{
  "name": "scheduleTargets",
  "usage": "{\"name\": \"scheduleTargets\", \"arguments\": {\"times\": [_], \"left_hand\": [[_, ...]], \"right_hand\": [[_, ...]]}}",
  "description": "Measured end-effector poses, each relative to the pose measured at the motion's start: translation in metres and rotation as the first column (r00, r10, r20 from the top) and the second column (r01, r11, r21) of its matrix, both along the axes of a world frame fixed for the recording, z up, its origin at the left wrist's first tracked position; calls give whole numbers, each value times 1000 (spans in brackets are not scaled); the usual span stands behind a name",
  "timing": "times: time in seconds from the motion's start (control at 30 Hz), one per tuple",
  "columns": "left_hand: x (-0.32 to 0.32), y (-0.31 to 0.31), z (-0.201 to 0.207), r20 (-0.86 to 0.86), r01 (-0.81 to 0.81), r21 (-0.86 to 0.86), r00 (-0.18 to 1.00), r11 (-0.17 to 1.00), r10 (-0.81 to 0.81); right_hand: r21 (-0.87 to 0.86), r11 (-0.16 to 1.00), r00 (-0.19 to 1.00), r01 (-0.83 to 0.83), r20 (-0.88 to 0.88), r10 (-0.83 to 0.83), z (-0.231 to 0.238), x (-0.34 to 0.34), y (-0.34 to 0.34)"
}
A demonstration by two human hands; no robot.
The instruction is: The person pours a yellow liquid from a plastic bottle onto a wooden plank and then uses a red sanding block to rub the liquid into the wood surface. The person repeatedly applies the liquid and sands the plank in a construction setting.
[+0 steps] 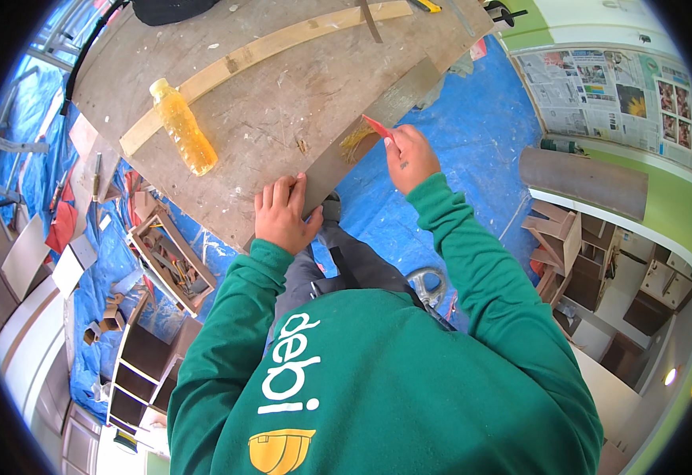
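Note:
My left hand (283,212) lies flat on the near edge of a brown wooden board tabletop (259,142), fingers stretched out and holding nothing. In my right hand (411,161) is a thin red flat spreader (376,127), pinched between the fingers at the board's right edge. Just below the spreader, a yellowish streaky patch (355,145) shows on that edge; whether the two touch I cannot tell. A clear plastic bottle of yellow-amber liquid (184,131) lies on the board, left of centre. Its neck is beside a long pale wood strip (263,53).
Blue sheeting (465,142) covers the floor around the board. At the left stand an open wooden tool box (173,261) and a shelf unit (144,368). Cabinet parts (556,233) and a curved brown panel (583,180) are at the right. A dark strip (370,21) lies across the pale wood.

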State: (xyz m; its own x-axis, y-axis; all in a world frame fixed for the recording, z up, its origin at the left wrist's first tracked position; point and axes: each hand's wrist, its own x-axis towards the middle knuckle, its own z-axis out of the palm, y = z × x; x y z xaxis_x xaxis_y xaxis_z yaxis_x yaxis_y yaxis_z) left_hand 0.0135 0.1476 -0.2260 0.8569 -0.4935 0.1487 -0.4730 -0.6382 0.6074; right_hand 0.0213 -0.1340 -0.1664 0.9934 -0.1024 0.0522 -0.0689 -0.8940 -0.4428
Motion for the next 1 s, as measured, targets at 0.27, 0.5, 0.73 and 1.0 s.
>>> {"name": "scheduleTargets", "arguments": {"times": [0.27, 0.5, 0.73, 1.0], "left_hand": [[0, 0, 1, -3, -3, 10, 1000, 1000, 3], [0, 0, 1, 5, -2, -6, 1000, 1000, 2], [0, 0, 1, -1, 1, -3, 1000, 1000, -1], [0, 1, 1, 4, 0, -10, 1000, 1000, 0]], "right_hand": [[-109, 985, 991, -131, 20, 134, -6, -6, 12], [-78, 988, 990, -134, 22, 136, -2, -2, 6], [-96, 985, 989, -145, 6, 147, -4, 2, 15], [-94, 986, 989, -135, 54, 141, -6, 9, 7]]}}
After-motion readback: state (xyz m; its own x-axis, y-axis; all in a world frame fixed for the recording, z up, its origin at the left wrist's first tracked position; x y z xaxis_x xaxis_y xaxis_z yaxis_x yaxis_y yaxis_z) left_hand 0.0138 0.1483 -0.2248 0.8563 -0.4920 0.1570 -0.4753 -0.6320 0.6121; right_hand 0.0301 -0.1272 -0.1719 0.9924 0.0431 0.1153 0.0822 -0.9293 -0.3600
